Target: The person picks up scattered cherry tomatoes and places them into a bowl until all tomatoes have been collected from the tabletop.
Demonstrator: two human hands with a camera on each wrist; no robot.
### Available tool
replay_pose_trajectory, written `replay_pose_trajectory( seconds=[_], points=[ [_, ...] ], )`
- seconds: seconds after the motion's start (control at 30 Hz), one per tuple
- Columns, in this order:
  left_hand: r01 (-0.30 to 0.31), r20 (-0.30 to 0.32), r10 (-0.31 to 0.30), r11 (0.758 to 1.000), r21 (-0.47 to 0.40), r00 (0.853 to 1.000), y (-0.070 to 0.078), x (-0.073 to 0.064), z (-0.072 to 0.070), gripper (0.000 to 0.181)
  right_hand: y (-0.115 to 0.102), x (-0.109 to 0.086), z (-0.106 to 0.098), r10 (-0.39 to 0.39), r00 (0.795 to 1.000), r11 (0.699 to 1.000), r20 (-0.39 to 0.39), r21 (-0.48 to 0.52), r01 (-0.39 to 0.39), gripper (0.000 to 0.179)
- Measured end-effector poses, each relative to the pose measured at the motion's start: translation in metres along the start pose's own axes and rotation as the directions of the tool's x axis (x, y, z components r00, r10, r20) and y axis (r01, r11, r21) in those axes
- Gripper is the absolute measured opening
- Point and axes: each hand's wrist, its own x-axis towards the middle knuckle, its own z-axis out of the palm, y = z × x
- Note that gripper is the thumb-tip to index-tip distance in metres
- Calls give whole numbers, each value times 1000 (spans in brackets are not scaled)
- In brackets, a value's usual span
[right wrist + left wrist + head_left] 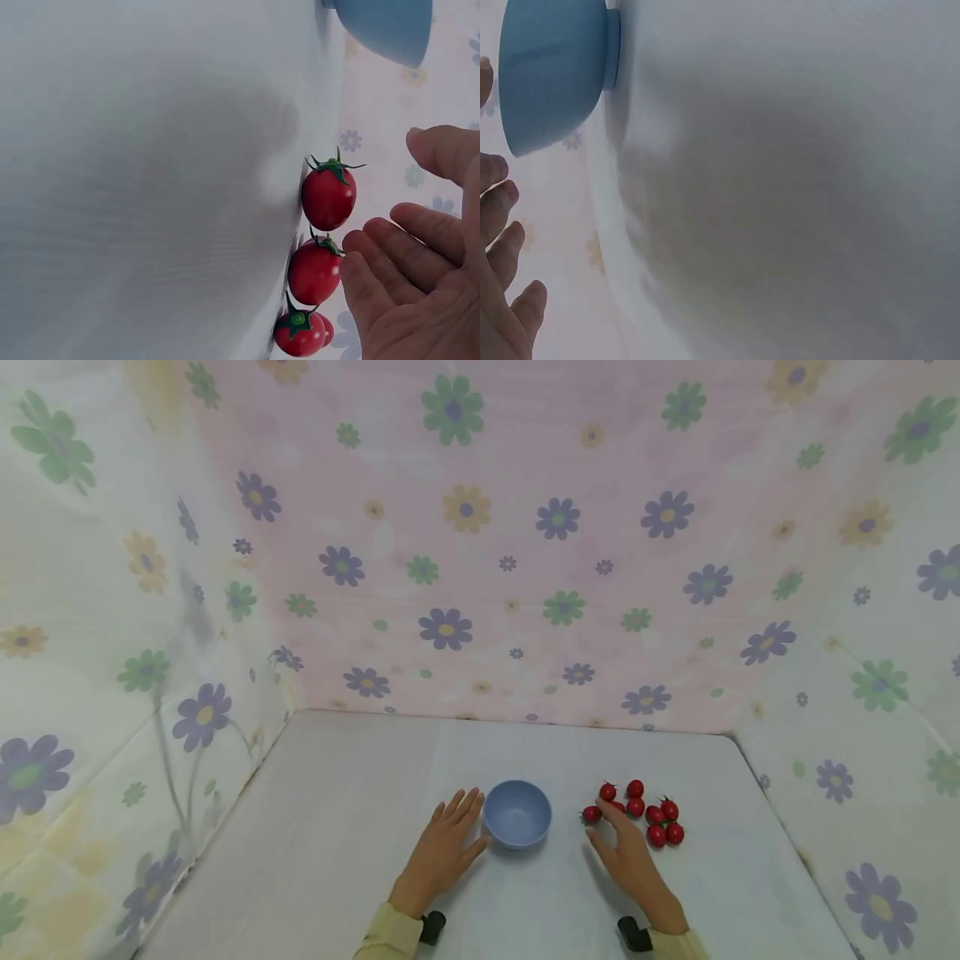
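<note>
A blue bowl [517, 815] stands upright on the white table, its inside bare. My left hand [444, 845] is at the bowl's left side, fingers extended and fingertips right at its rim; the left wrist view shows the bowl [551, 75] above the spread fingers [507, 251]. To the right, several red cherry tomatoes [656, 815] with green stems lie in a loose group. Over the group's left edge hovers my right hand [628, 860], thumb and fingers parted with nothing between them. In the right wrist view its fingers [416, 255] are beside the nearest tomatoes [328, 196].
The white table [337, 810] is enclosed at the back and both sides by flower-patterned cloth [510, 543]. Black wrist devices [432, 927] sit below both hands, at the cuffs of yellowish sleeves [390, 933].
</note>
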Motion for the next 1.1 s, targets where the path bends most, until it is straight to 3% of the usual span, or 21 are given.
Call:
replay_pose_trajectory(
  seconds=[0.27,0.5,1.1],
  points=[
    [-60,29,58,997,54,998,3,9,4,71,-3,12,5,21,1000,999,9,-45,-21,56],
    [-94,32,92,994,61,995,6,14,4,72,-5,17,8,58,996,994,62,-93,-52,55],
    [-71,79,65,995,72,995,11,17,5,72,1,23,12,9,1000,996,17,-91,-7,46]
  ],
)
